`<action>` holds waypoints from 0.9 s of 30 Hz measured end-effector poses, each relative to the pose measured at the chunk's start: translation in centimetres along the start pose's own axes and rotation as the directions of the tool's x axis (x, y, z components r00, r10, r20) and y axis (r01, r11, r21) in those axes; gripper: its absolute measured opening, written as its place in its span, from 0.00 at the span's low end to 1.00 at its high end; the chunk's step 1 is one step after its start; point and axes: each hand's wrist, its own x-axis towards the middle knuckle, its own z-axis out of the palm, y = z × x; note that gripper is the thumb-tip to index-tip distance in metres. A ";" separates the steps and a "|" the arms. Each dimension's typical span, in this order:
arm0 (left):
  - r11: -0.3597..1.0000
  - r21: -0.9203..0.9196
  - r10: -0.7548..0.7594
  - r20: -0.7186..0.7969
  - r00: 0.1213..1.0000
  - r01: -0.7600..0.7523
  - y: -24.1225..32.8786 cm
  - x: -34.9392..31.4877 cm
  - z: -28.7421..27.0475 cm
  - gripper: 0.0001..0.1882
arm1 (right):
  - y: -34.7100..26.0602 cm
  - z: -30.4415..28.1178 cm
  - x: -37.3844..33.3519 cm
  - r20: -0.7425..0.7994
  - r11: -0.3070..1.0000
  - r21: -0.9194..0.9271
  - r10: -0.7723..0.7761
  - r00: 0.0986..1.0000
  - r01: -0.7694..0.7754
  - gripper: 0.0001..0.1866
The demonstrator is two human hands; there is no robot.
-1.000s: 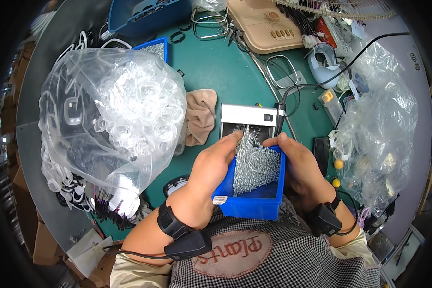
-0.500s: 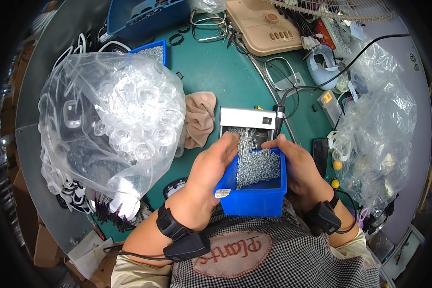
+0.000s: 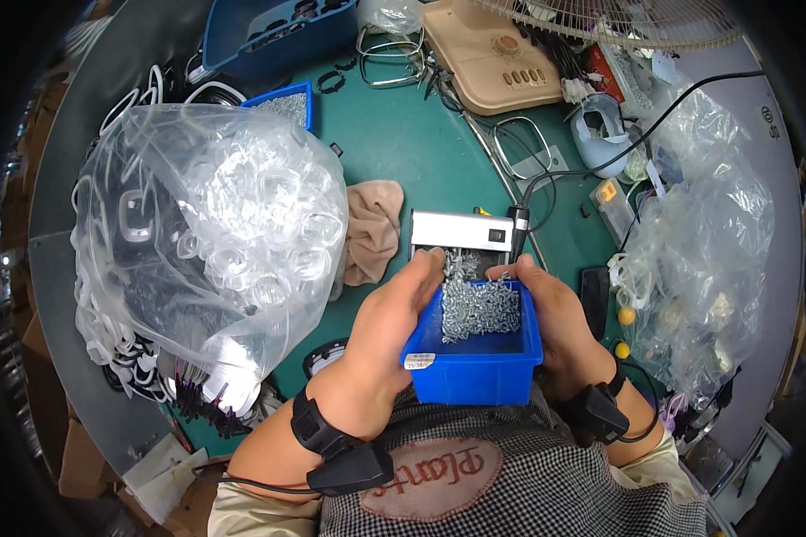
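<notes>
Between my two hands is a blue plastic bin (image 3: 475, 380), its far end tipped toward a silver box-shaped screw feeder (image 3: 461, 230). Small silver screws (image 3: 482, 313) are heaped in the far part of the bin. Some spill over its far edge into the feeder's dark opening. My left hand (image 3: 394, 313) grips the bin's left side, fingertips near the opening. My right hand (image 3: 555, 327) wraps the right side, thumb and a finger at the far corner. A black-handled tool with a cable, probably an electric screwdriver (image 3: 518, 224), stands at the feeder's right.
Left, a large clear bag (image 3: 233, 215) of transparent parts lies beside a beige cloth (image 3: 372, 231). Farther back are a small blue tray (image 3: 309, 106) of screws, a dark blue crate (image 3: 278, 45) and a beige fan base (image 3: 497, 58). Crumpled plastic bags (image 3: 707, 259) fill the right side.
The bin remains tipped at the feeder in both hands. The screw heap has slid slightly toward its far edge, baring more of the near floor. The whole view has shifted a little.
</notes>
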 end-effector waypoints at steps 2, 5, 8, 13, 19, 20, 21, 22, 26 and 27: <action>1.000 -0.020 -0.022 -0.001 1.000 0.022 -0.2 0.1 -0.3 0.42 | 0.2 0.0 0.0 -0.005 1.000 0.004 -0.013 1.000 0.013 0.27; 0.998 -0.027 -0.052 -0.035 0.998 0.051 -0.2 -0.2 0.3 0.42 | 1.0 -0.6 0.4 0.004 0.999 0.037 -0.007 1.000 0.007 0.26; 0.999 -0.026 -0.021 -0.057 0.998 0.020 -0.1 -0.7 0.5 0.41 | 0.6 -0.2 -0.3 0.024 1.000 0.025 -0.013 1.000 0.013 0.26; 0.999 -0.041 -0.035 -0.016 0.999 0.034 0.2 -1.0 0.7 0.41 | 1.1 -0.1 -0.3 0.038 0.994 0.107 -0.016 0.999 0.012 0.28; 0.998 -0.039 0.050 -0.013 0.999 -0.050 0.0 -0.9 0.1 0.40 | 0.5 0.5 -0.3 0.064 0.992 0.123 -0.044 0.997 0.036 0.28; 0.999 -0.033 -0.013 -0.006 1.000 0.012 0.0 -0.6 0.0 0.40 | 0.7 0.4 -0.3 0.065 0.992 0.123 -0.045 0.997 0.036 0.28; 0.997 -0.027 -0.075 -0.001 0.997 0.075 0.0 -0.5 -0.2 0.40 | 1.1 0.3 -0.4 0.050 0.992 0.125 -0.017 0.999 0.011 0.28; 0.997 -0.027 -0.074 -0.002 0.997 0.074 0.0 -0.5 -0.3 0.40 | 1.4 0.3 -0.3 0.034 0.992 0.126 0.011 0.999 -0.016 0.28; 0.995 -0.079 -0.052 0.023 0.998 0.054 -0.4 -0.8 -0.8 0.41 | 0.9 0.3 -0.4 0.036 0.996 0.085 0.010 0.999 -0.013 0.27; 0.996 -0.073 -0.057 0.023 0.998 0.058 -0.5 -0.6 -1.1 0.41 | 1.3 0.0 -0.1 0.030 0.998 0.065 0.009 0.999 -0.011 0.27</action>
